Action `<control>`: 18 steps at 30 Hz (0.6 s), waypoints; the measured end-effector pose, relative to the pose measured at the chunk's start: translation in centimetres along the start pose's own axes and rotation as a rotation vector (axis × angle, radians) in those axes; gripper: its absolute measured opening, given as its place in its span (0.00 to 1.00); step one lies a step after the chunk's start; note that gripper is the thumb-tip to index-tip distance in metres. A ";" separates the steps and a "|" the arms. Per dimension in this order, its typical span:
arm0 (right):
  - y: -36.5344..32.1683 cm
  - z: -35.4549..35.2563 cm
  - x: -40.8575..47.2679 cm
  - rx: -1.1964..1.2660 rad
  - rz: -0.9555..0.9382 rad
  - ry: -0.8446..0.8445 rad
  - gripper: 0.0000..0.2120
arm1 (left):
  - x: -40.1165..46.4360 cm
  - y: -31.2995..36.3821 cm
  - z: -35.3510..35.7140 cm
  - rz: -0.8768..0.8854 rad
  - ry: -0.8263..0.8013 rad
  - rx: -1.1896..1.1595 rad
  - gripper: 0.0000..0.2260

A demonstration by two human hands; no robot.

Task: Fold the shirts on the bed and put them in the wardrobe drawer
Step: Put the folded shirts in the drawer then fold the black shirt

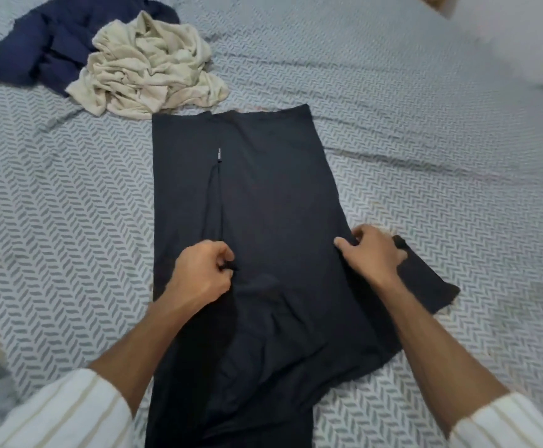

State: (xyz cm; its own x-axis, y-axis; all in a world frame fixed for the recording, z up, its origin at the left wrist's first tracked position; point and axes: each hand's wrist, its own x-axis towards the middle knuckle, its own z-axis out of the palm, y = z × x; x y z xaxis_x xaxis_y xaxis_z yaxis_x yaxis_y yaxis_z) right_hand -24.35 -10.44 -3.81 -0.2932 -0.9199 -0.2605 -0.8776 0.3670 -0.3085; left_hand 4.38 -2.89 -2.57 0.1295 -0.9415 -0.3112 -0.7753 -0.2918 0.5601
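Head view: black shirt (250, 202), smooth matte fabric, spread flat down the middle of the bed (425, 140), one side folded inward to a long straight seam, short sleeve poking out at right. Left hand (200, 274) knuckles up, fingers curled, pinching the folded edge. Right hand (372, 253) curled round the cloth by the sleeve. Cream shirt (149, 69), soft and crumpled in a heap, just beyond the black one; navy garment (47, 43) bunched beside it, touching. Bedsheet pale with grey herringbone dashes, lightly wrinkled. White striped sleeves (79, 412) at both forearms.
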 end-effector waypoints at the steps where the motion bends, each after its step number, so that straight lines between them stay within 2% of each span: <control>1: -0.8 0.2 -0.3 0.006 0.007 0.007 0.11 | 0.0 0.2 0.2 0.027 -0.008 -0.003 0.08; 3: -2.2 0.1 -1.0 0.016 -0.006 0.044 0.07 | -0.1 0.6 0.1 0.022 -0.045 -0.045 0.08; 5: -4.0 -0.2 -2.2 -0.013 -0.130 0.126 0.05 | 0.1 0.5 -0.2 -0.022 -0.058 -0.147 0.07; 7: -6.4 0.0 -3.6 -0.050 -0.286 0.186 0.10 | 0.4 0.4 -0.3 -0.106 -0.064 -0.310 0.07; 9: -9.2 0.7 -5.1 -0.084 -0.441 0.171 0.13 | 0.8 0.6 -0.3 -0.223 -0.085 -0.586 0.11; 12: -12.5 3.0 -7.3 -0.112 -0.663 -0.043 0.20 | 1.4 0.5 -0.5 -0.378 -0.107 -0.855 0.18; 13: -13.2 3.6 -7.7 -0.052 -0.657 -0.169 0.26 | 1.7 0.3 -0.7 -0.412 -0.113 -0.895 0.20; 15: -13.7 3.8 -7.9 0.141 -0.525 -0.407 0.35 | 1.9 -0.2 -0.9 -0.443 -0.135 -0.904 0.20; 18: -13.1 3.7 -6.2 0.291 -0.411 -0.502 0.37 | 2.3 -0.4 -0.8 -0.424 -0.126 -0.838 0.12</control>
State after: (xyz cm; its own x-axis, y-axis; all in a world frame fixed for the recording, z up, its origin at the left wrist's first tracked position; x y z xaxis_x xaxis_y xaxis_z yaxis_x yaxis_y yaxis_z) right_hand -9.60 -9.01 -1.56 0.3113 -0.8426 -0.4394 -0.7220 0.0909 -0.6859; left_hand 5.46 -5.09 -2.85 0.1926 -0.7186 -0.6682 0.0241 -0.6772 0.7354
